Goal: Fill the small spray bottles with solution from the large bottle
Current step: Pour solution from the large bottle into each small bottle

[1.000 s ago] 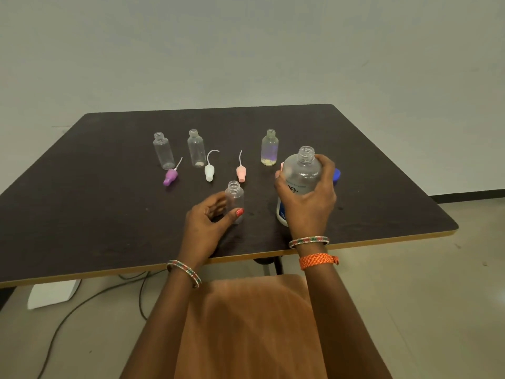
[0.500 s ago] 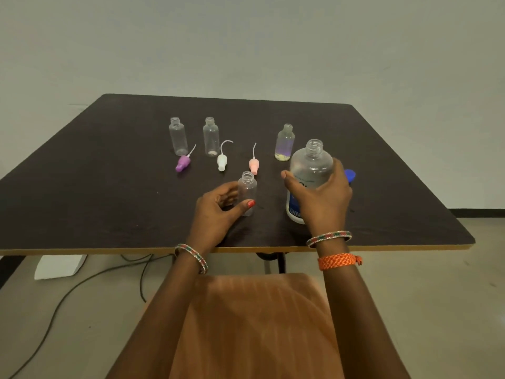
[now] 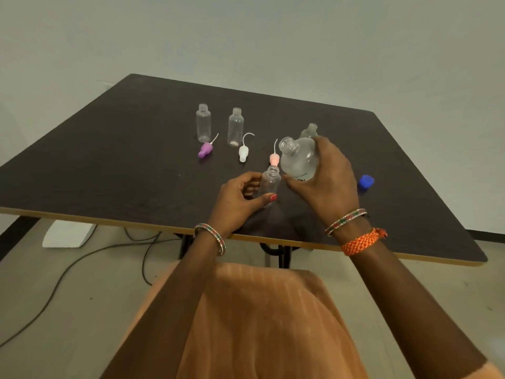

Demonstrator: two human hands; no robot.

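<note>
Lifted and tipped leftward since a moment ago, the large bottle sits gripped in the right hand, its open neck just above the small bottle, which the left hand holds upright on the table.

A dark desk in a plain room.
The wall is pale, and a black cable lies on the light floor.

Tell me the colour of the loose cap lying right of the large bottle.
Blue: the small blue plastic cap, head view.
</note>
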